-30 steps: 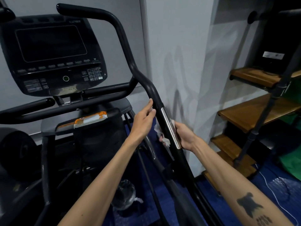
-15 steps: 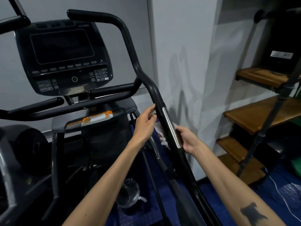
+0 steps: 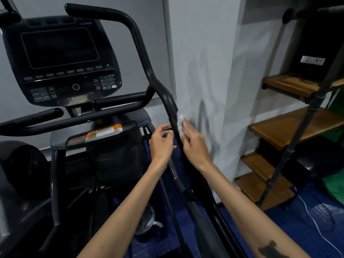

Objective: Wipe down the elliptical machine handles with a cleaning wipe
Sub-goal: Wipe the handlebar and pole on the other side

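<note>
- the right hand (image 3: pixel 193 146) pinches a white cleaning wipe (image 3: pixel 182 121) against the wall-side face of the right moving handle (image 3: pixel 168 101), about halfway up the bar, just below its kink
- the left hand (image 3: pixel 161 144) is on the other side of the same bar, fingers loosely curled and fingertips touching it; it seems to steady the bar more than grip it, and it holds nothing else
- progress, as a judgement: the wiping is under way on this one handle only; the long run from the wipe toward 12 o'clock, up to the curved top end (image 3: pixel 96 13), does not look reached by the wipe
- still to do, by the look of it: the fixed short grips (image 3: pixel 119 102) at 10 o'clock of the hands, the left-side bar (image 3: pixel 31 121) at 9 o'clock, and the other moving handle, of which only a tip (image 3: pixel 7 14) shows at 11 o'clock
- room: the grey wall (image 3: pixel 204 71) stands just beside the handle at 3 o'clock of the wipe, so the right hand has little space on that side
- toward 12 o'clock the bar is free of obstruction; the console (image 3: pixel 59 58) is well apart at 10 o'clock
- a pack with an orange edge (image 3: pixel 104 134), perhaps the wipes, lies on the tray at 9 o'clock of the left hand
- wooden shelves (image 3: pixel 290 127) stand well apart at 3 o'clock
</note>
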